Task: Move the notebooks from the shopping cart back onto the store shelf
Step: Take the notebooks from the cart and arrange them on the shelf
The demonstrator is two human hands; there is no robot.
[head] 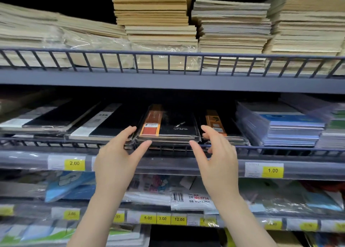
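A black notebook (173, 124) with an orange band, wrapped in clear plastic, lies on top of a small stack on the middle shelf (270, 150). My left hand (119, 157) is at its front left corner, fingers spread, thumb touching the stack's front edge. My right hand (216, 157) is at the front right corner, fingers apart, thumb near the edge. Neither hand grips the notebook. The shopping cart is out of view.
Another black notebook with an orange band (220, 123) lies right of the stack, black and white notebooks (100, 123) lie left, blue ones (291, 129) at the right. Tall beige stacks (155, 18) fill the upper shelf. Yellow price tags (272, 170) line the rails.
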